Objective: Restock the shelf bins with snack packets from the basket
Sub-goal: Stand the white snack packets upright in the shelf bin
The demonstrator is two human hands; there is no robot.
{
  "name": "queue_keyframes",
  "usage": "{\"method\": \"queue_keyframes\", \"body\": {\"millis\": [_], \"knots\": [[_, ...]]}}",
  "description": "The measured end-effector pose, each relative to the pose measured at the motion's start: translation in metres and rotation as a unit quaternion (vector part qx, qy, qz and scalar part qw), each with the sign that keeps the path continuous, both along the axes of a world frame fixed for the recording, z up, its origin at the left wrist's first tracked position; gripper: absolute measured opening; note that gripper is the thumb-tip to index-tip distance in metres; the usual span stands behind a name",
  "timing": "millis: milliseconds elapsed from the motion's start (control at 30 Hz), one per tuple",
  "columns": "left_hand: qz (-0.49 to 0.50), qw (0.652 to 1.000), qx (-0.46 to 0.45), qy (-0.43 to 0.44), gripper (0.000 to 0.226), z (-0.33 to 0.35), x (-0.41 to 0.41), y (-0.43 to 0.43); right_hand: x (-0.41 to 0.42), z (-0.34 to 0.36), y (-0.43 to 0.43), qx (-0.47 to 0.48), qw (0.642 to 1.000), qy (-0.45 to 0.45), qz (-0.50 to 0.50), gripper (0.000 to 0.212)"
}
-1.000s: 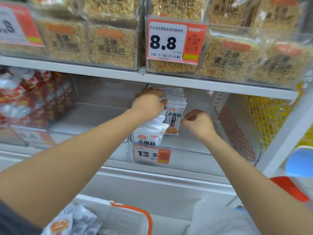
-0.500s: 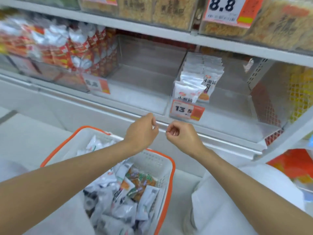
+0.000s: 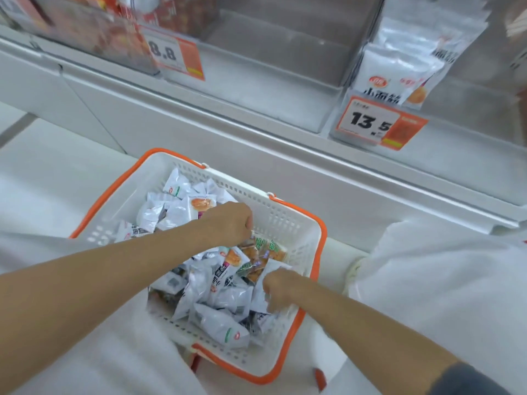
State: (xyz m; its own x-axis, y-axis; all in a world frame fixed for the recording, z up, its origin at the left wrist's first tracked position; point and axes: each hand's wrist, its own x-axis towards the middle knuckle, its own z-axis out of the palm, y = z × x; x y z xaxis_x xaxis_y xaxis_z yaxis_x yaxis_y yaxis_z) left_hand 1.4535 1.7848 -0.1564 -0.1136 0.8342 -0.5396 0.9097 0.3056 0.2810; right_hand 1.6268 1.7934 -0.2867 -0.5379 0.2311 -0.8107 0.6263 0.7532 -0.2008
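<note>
Head view: the basket (image 3: 286,221), white with an orange rim, sits on the floor below the shelf, between the person's knees. It holds a loose heap of packets (image 3: 216,297), mostly silver-white, with a few orange-and-green ones near its far right corner.

Both hands are down in the heap. The left hand (image 3: 228,223) reaches over the far side with its fingers curled downward at the orange-and-green packets; the fingertips are hidden, so I cannot tell whether they hold anything. The right hand (image 3: 281,283) is at the right wall of the basket, with its fingers curled around the edge of a white packet (image 3: 276,266) that stands up from the pile.

On the shelf, a clear bin (image 3: 445,143) at the right holds a row of upright white packets (image 3: 399,67) behind a 13.5 tag (image 3: 376,124). A bin of red packets (image 3: 99,32) sits at the left beside an 8.8 tag (image 3: 174,55).
</note>
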Motion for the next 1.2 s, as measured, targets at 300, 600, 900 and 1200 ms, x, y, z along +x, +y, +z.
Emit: {"method": "queue_keyframes", "body": {"millis": [300, 600, 900, 1200], "knots": [[0.005, 0.999, 0.022, -0.030, 0.013, 0.013, 0.015, 0.007, -0.009, -0.009, -0.032, 0.117, 0.982, 0.012, 0.145, 0.022], [0.030, 0.998, 0.022, -0.042, 0.018, 0.025, 0.011, 0.007, -0.001, -0.001, -0.035, 0.138, 0.989, -0.028, 0.038, 0.017], [0.035, 0.998, 0.034, -0.038, 0.025, 0.024, -0.003, 0.013, -0.019, 0.047, -0.012, 0.082, 0.994, 0.043, -0.054, 0.011], [0.097, 0.905, -0.050, -0.411, 0.048, 0.060, -0.001, 0.011, -0.004, 0.218, 0.082, -0.243, 0.701, 0.356, -0.568, 0.025]]}}
